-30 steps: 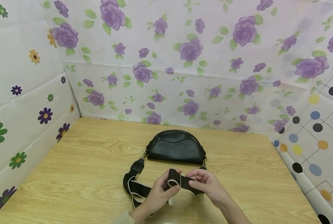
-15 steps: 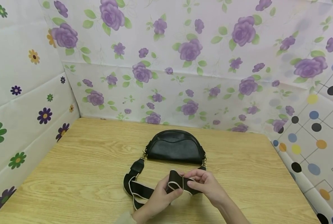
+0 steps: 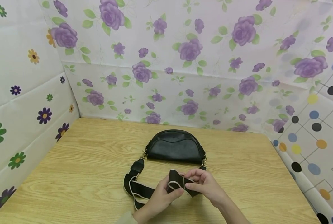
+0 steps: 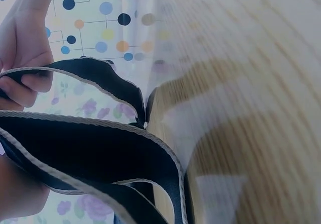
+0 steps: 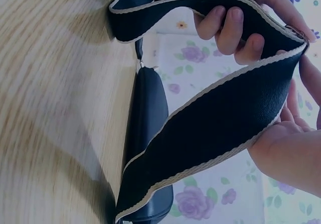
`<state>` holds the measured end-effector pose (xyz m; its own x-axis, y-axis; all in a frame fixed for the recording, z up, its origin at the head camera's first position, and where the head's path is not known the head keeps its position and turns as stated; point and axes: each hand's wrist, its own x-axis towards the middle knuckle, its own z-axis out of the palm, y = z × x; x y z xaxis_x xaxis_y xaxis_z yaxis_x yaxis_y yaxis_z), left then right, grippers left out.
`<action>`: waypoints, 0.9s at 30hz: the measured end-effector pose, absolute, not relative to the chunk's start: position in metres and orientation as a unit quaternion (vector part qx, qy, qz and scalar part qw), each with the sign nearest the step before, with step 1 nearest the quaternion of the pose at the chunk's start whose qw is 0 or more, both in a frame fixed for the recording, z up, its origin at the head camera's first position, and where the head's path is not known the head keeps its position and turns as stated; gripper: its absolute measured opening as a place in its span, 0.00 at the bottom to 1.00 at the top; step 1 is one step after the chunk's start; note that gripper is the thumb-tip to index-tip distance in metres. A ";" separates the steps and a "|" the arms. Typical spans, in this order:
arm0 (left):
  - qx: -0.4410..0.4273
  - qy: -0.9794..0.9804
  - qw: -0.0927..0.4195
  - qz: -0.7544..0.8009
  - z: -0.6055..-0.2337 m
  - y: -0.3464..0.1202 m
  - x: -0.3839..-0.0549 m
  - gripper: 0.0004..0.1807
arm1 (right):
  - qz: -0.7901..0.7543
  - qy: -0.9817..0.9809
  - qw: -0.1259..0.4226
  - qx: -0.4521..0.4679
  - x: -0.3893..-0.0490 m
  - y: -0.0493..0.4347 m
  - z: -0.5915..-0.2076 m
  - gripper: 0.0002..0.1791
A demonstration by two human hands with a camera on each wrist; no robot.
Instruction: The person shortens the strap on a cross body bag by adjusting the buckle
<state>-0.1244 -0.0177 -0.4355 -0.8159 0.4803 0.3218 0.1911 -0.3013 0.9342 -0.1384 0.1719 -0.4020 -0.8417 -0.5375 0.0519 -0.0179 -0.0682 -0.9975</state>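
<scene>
A black half-moon bag (image 3: 175, 147) lies on the wooden table (image 3: 85, 161), its side also seen in the right wrist view (image 5: 148, 113). Its wide black strap (image 3: 139, 188) with pale edging loops toward me. My left hand (image 3: 162, 194) and right hand (image 3: 204, 183) both grip a folded part of the strap (image 3: 176, 181) just in front of the bag. The left wrist view shows the strap (image 4: 95, 153) up close with curled fingers (image 4: 20, 86) on it. Seen from the right wrist, fingers (image 5: 228, 28) curl round the strap (image 5: 220, 118).
Flowered sheets (image 3: 183, 62) wall the table at the back and left (image 3: 17, 102). A dotted sheet (image 3: 317, 137) closes the right side. Bare wood lies left and right of the bag.
Both hands have shifted slightly on the strap fold, drawing it a little closer together. The bag has not moved.
</scene>
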 end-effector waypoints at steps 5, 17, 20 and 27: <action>0.277 0.593 0.081 0.752 -0.434 -0.020 -0.125 0.20 | -0.684 0.675 0.186 -0.205 -0.139 0.177 -0.403 0.12; 0.288 0.579 0.071 0.760 -0.438 -0.024 -0.129 0.22 | -0.677 0.679 0.160 -0.235 -0.143 0.185 -0.405 0.16; 0.293 0.574 0.071 0.761 -0.440 -0.024 -0.130 0.23 | -0.681 0.671 0.156 -0.247 -0.144 0.186 -0.404 0.13; 0.305 0.557 0.076 0.769 -0.441 -0.026 -0.132 0.26 | -0.685 0.668 0.148 -0.249 -0.145 0.185 -0.403 0.11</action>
